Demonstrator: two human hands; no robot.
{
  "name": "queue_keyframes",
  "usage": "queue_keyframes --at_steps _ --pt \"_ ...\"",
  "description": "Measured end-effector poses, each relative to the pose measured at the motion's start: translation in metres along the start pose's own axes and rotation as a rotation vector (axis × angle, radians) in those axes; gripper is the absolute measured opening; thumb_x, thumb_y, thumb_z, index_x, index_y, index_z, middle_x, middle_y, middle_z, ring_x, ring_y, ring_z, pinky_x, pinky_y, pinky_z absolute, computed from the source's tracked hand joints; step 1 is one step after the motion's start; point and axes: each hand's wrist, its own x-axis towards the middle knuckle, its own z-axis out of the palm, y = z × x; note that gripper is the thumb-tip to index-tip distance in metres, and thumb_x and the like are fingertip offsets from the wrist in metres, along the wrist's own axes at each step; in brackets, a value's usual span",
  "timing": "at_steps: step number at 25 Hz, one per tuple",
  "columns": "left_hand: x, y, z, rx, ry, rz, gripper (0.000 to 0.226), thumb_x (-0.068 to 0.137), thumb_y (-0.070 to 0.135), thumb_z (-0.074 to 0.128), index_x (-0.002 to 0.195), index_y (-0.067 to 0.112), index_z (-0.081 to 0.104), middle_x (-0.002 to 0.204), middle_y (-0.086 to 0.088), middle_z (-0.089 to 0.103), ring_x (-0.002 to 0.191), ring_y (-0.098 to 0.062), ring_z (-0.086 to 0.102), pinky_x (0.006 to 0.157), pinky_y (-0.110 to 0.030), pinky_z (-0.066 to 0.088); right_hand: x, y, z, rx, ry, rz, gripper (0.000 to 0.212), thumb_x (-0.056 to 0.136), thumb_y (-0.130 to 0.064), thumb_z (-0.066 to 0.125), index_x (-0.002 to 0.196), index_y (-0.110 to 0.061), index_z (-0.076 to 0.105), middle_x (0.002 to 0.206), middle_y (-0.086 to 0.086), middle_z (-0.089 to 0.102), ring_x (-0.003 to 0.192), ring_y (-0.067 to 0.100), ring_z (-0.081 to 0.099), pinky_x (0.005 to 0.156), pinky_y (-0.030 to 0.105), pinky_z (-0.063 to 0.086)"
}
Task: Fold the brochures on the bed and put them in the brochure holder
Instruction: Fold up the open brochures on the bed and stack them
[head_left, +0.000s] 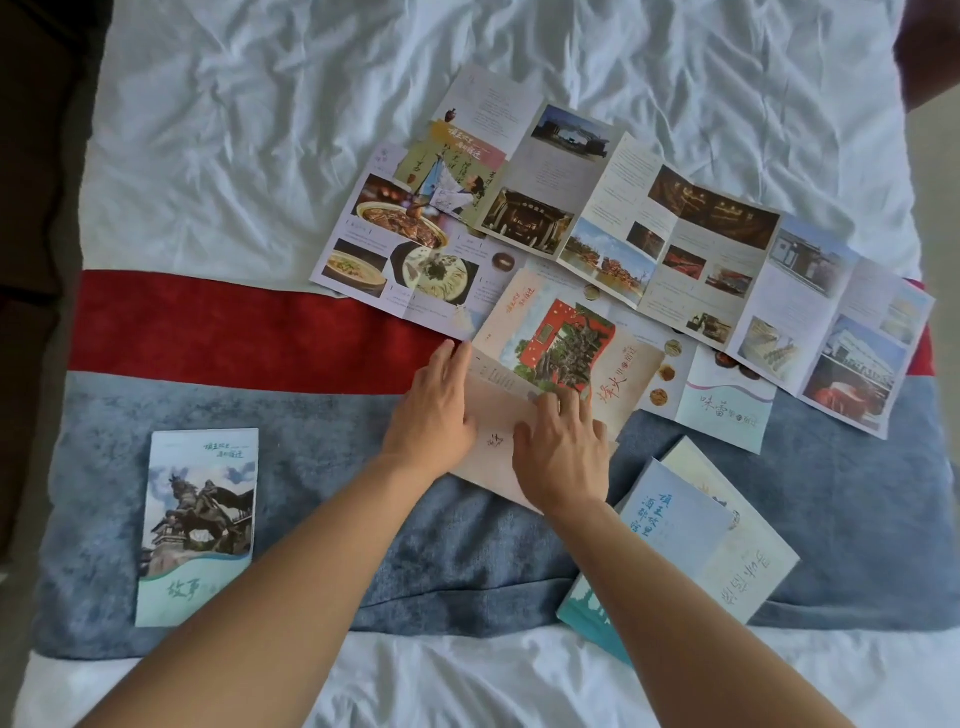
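The bed (291, 156) is covered by a creased white sheet, and across it lies a plush runner (218, 410) with a red band above a mottled grey-blue band. Several glossy paper brochures lie on it. A peach brochure (550, 358) with a red-framed picture on its front lies partly folded at the middle, its lower panel creased over. The left hand (434, 410) rests flat on that brochure's left edge with fingers straight, pressing it down. The right hand (563, 449) lies on the lower panel just beside the left, fingers spread and lightly bent, pressing the paper rather than gripping it. Behind them a long unfolded brochure (675, 244) zigzags in accordion panels of photos and text, and a food brochure (400, 244) lies open to its left, overlapping it. A folded brochure (200, 525) showing a horse statue lies flat well to the left of the hands. Two more folded pale-blue brochures (696, 535) overlap near the right forearm.
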Motion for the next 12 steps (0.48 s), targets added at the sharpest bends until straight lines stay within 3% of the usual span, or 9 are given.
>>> queue_keyframes --at_steps 3,5,8,10,12 --pt "0.015 0.011 0.010 -0.147 -0.030 -0.166 0.085 0.090 0.015 0.059 0.156 0.012 0.006 0.152 -0.017 0.032 0.134 -0.034 0.039 0.105 -0.043 0.041 0.007 0.007 0.002 0.040 -0.003 0.060 0.025 0.096 -0.031 0.045 0.112 -0.013 0.052 0.134 0.007 0.048 0.124 0.029 0.045 0.097 0.044 0.039" --pt "0.020 0.008 0.011 -0.113 -0.076 -0.213 0.071 0.089 0.009 0.053 0.152 0.008 0.020 0.140 -0.017 0.044 0.126 -0.034 0.043 0.101 -0.042 0.040 0.008 0.010 0.005 0.048 -0.046 0.073 0.031 0.096 -0.032 0.045 0.119 -0.013 0.050 0.146 0.007 0.042 0.137 0.027 0.035 0.107 0.044 0.035" --pt "0.019 -0.001 0.006 -0.096 -0.029 -0.169 0.035 0.084 0.000 0.050 0.118 0.009 0.048 0.114 -0.012 0.056 0.107 -0.032 0.053 0.087 -0.041 0.046 0.006 0.012 0.007 0.074 -0.076 0.070 0.049 0.094 -0.037 0.051 0.136 -0.014 0.042 0.152 0.005 0.038 0.144 0.024 0.028 0.116 0.042 0.026" --pt "0.012 -0.005 0.003 -0.060 -0.012 -0.116 0.019 0.082 -0.001 0.050 0.093 0.012 0.043 0.099 -0.009 0.055 0.094 -0.031 0.054 0.077 -0.042 0.046 0.003 0.010 0.008 0.059 -0.062 0.015 0.063 0.091 -0.041 0.055 0.146 -0.017 0.034 0.151 0.002 0.039 0.142 0.022 0.031 0.117 0.042 0.025" --pt "0.004 -0.008 0.000 -0.019 -0.003 -0.063 0.022 0.081 -0.001 0.050 0.086 0.015 0.036 0.091 -0.005 0.050 0.087 -0.030 0.054 0.071 -0.039 0.042 0.003 0.005 0.005 0.028 -0.036 -0.024 0.070 0.089 -0.044 0.058 0.148 -0.020 0.030 0.144 0.002 0.043 0.134 0.022 0.038 0.115 0.041 0.028"
